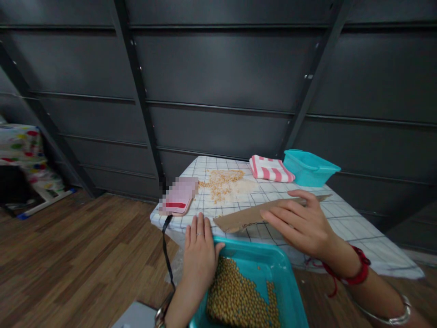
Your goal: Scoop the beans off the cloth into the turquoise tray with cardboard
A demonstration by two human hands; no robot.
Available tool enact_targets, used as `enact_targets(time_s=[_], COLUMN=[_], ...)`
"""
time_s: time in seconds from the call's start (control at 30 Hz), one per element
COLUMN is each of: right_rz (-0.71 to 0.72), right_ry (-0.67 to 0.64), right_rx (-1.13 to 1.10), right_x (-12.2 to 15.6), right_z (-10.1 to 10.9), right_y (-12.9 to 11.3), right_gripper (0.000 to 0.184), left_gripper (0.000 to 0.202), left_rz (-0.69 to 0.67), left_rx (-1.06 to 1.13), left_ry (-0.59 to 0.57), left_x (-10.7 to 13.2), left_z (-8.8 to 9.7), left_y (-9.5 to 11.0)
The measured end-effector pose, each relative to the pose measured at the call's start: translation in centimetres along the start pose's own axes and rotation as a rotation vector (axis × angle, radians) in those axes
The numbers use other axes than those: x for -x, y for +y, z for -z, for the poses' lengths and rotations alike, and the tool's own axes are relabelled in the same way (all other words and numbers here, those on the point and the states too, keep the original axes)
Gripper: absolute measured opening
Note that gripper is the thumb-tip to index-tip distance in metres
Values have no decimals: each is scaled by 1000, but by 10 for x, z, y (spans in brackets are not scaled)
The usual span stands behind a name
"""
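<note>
My right hand (pixel 303 222) grips a long strip of brown cardboard (pixel 244 215) from above, near its right half. The strip lies slantwise over the checked cloth. My left hand (pixel 200 255) is stretched out with its fingers flat at the table's front edge, its thumb by the rim of a teal basin (pixel 246 246). Below the table edge, the basin holds many round yellow-brown beans (pixel 235 296). Behind the cardboard, pale yellow grains (pixel 221 189) lie scattered on the cloth beside a patch of whitish fine grain (pixel 243 187).
A white checked cloth (pixel 344 223) covers the table. Along its back are a folded pink-and-white striped towel (pixel 271 169) and a smaller teal container (pixel 309 175). A pink phone (pixel 180 196), partly pixelated, lies at the left edge with a black strap (pixel 165 248). A dark panelled wall stands behind.
</note>
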State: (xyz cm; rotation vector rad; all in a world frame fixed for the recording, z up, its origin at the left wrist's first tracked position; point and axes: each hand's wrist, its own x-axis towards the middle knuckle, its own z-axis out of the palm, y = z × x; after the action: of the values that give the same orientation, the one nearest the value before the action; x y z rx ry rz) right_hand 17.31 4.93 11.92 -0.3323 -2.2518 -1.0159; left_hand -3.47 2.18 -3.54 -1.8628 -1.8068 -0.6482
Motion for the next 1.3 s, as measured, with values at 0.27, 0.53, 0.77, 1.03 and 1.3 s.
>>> enact_targets(time_s=[0.27, 0.53, 0.77, 1.03, 1.3], right_rz=[-17, -26, -44, -61, -96], right_ry=[-39, -94, -59, -73, -64], right_rx=[-13, 2, -20, -55, -96], right_x=[11, 20, 17, 24, 27], right_z=[12, 17, 14, 17, 24], right_y=[3, 5, 5, 5, 6], right_gripper=[16, 20, 20, 21, 23], left_gripper=[58, 57, 58, 56, 56], left_rz=[10, 0, -2, -10, -6], left_rx=[-32, -41, -53, -90, -55], left_ry=[0, 21, 20, 15, 4], left_x=[-1, -2, -3, -4, -2], left_z=[1, 1, 3, 5, 2], left_y=[1, 1, 1, 1, 0])
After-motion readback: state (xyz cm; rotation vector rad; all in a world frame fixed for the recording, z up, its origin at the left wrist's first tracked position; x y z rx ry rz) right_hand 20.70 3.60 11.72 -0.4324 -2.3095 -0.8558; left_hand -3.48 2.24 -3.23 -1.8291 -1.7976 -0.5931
